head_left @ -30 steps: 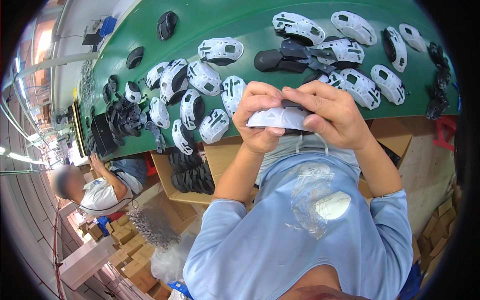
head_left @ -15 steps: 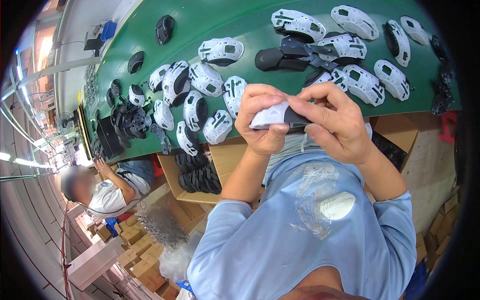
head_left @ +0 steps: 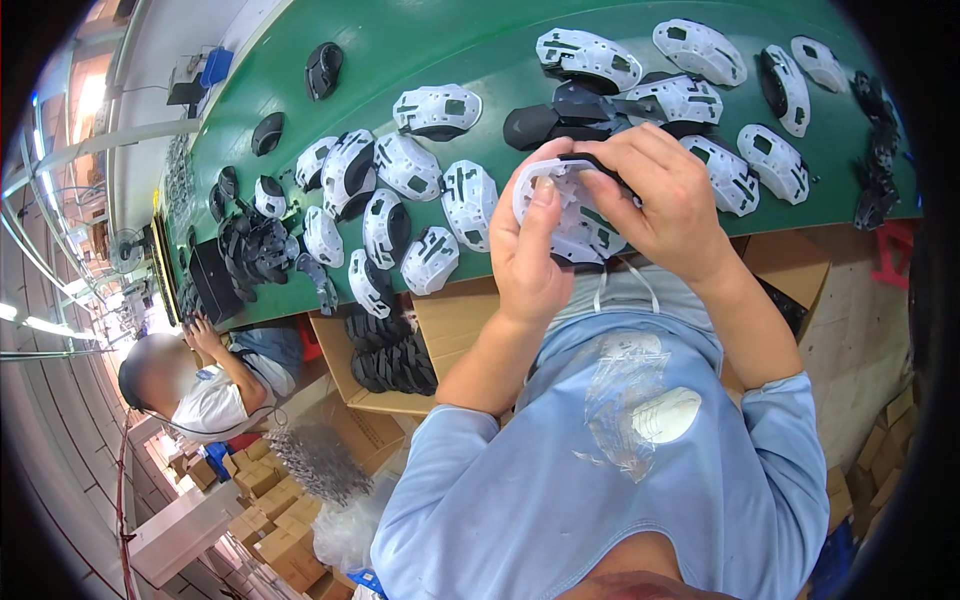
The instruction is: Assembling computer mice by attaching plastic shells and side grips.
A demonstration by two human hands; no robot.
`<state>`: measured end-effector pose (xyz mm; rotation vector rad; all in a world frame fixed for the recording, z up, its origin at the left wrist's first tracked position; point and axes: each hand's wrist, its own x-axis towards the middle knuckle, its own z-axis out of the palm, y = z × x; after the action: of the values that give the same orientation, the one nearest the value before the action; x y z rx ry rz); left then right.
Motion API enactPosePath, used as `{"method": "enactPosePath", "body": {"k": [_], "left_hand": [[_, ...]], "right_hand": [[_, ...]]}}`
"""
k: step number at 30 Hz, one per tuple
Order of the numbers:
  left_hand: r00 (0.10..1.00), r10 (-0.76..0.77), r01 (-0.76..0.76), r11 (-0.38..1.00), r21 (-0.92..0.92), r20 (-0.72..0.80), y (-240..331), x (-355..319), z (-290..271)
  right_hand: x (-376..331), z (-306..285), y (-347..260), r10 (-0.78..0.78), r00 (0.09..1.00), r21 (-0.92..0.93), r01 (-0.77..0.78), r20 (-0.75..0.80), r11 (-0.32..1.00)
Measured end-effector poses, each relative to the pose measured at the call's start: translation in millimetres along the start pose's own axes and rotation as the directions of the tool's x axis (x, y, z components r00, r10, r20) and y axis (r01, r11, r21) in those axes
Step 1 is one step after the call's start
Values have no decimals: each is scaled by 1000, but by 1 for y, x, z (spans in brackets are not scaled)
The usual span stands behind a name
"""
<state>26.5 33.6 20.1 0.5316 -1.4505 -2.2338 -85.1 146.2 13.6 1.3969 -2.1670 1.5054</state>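
Observation:
Above the near edge of the green table (head_left: 420,45), both of my hands hold a curved plastic shell (head_left: 588,238), white inside with a black edge. Its hollow side, with moulded ribs, faces me. My left hand (head_left: 537,255) grips the left end, thumb pressed inside the rim. Fingers of my right hand (head_left: 665,205) wrap over the far black edge, with the thumb at the inner side; part of the shell is hidden behind them. Similar white shells with black panels (head_left: 438,110) lie around my hands. Just beyond them is a cluster of loose black panels (head_left: 530,127).
Black parts (head_left: 258,250) are heaped at the table's left end, and more (head_left: 880,170) lie at its right. Below the edge, an open cardboard box (head_left: 455,335) holds black pieces. Another person (head_left: 225,395) sits at the left. A red stool (head_left: 893,255) stands at the right.
The shell has been turned from its smooth outer side to its hollow inner side. My right hand has shifted up over its far edge, and my left thumb has moved inside.

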Motion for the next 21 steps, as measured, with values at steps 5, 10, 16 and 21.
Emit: {"method": "enactPosePath", "body": {"k": [5, 10, 16, 21], "left_hand": [[988, 152, -145, 981, 132, -42, -18, 8, -16], [932, 354, -300, 877, 375, -81, -25, 14, -18], [942, 248, -265, 963, -47, -225, -4, 27, -8], [955, 236, -256, 962, -99, -180, -9, 22, -8]], "right_hand": [[9, 15, 3, -68, 998, 29, 68, 1, 997], [11, 19, 12, -127, 991, 35, 126, 32, 991], [3, 7, 3, 119, 989, 54, -124, 93, 991], [6, 10, 8, 10, 999, 11, -10, 32, 1000]]}}
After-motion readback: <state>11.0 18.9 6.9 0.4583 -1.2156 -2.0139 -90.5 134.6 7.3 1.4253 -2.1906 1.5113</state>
